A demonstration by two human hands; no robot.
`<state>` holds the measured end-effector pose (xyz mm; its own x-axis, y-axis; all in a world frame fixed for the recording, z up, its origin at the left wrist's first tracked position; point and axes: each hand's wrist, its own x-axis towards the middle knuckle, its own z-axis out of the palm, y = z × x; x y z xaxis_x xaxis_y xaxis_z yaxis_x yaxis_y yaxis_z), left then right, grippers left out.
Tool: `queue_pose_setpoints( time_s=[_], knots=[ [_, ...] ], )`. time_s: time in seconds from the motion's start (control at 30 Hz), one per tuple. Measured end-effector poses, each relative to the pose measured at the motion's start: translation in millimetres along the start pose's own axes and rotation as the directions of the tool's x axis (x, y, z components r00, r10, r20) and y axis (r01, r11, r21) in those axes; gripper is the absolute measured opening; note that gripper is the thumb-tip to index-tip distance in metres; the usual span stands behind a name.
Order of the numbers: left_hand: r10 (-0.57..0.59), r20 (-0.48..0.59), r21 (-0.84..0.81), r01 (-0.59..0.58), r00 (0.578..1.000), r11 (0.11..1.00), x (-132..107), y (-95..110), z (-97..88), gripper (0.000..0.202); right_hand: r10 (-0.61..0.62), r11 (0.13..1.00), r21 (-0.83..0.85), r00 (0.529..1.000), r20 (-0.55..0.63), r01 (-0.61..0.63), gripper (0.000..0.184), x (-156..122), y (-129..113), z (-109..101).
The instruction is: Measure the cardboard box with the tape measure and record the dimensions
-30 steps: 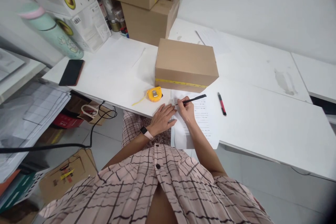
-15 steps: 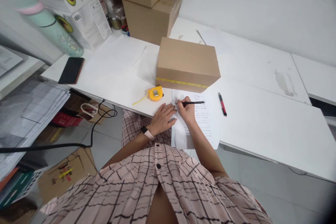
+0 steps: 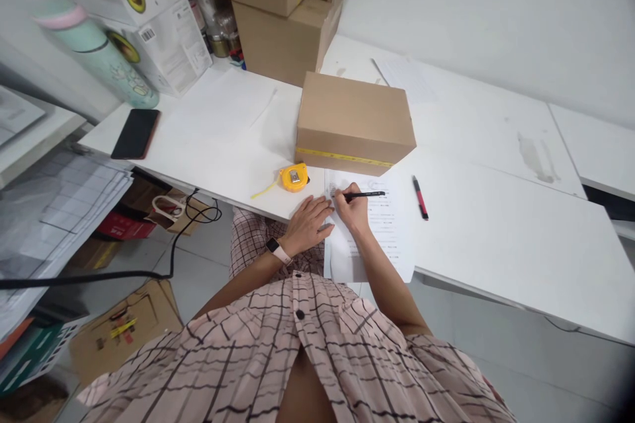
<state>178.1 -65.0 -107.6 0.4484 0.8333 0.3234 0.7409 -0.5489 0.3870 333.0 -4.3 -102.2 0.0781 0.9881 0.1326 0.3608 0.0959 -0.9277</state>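
Observation:
My right hand (image 3: 352, 207) is closed around a black pen (image 3: 370, 194), its tip down near the upper left part of a printed sheet of paper (image 3: 381, 231). My left hand (image 3: 310, 221) lies flat with the fingers stretched out, at the table's front edge and the sheet's left border. Just beyond the left hand rests a yellow tape measure (image 3: 294, 176) with a short end of its blade pulled out. A closed cardboard box (image 3: 354, 119) with a yellow strip along its front stands behind the sheet and touches or covers its far edge; I cannot tell which.
On the white table (image 3: 501, 225), a red and black pen (image 3: 421, 198) lies right of the sheet. A phone (image 3: 135, 134) and a mint bottle (image 3: 99, 56) are at the left end. Stacked cardboard boxes (image 3: 278, 39) stand behind. A black cable (image 3: 173, 238) hangs below the left edge.
Almost nothing differs. The black pen's tilt shifts very slightly in my right hand; my left hand, the tape measure and the cardboard box stay in place.

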Motion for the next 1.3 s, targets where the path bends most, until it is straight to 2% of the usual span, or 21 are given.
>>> queue_pose_setpoints(
  time_s=[0.97,1.3],
  knots=[
    [-0.003,0.037,-0.017,0.004,0.999,1.000,0.3,0.0,-3.2,0.038,0.048,0.998,0.040,0.998,-0.038,-0.047,0.019,-1.0,-4.7,-1.9],
    [-0.008,0.045,-0.003,0.008,0.999,1.000,0.4,0.0,-2.7,0.038,0.010,0.999,0.041,0.999,-0.032,-0.009,0.018,0.6,2.2,-0.7]
  ],
)
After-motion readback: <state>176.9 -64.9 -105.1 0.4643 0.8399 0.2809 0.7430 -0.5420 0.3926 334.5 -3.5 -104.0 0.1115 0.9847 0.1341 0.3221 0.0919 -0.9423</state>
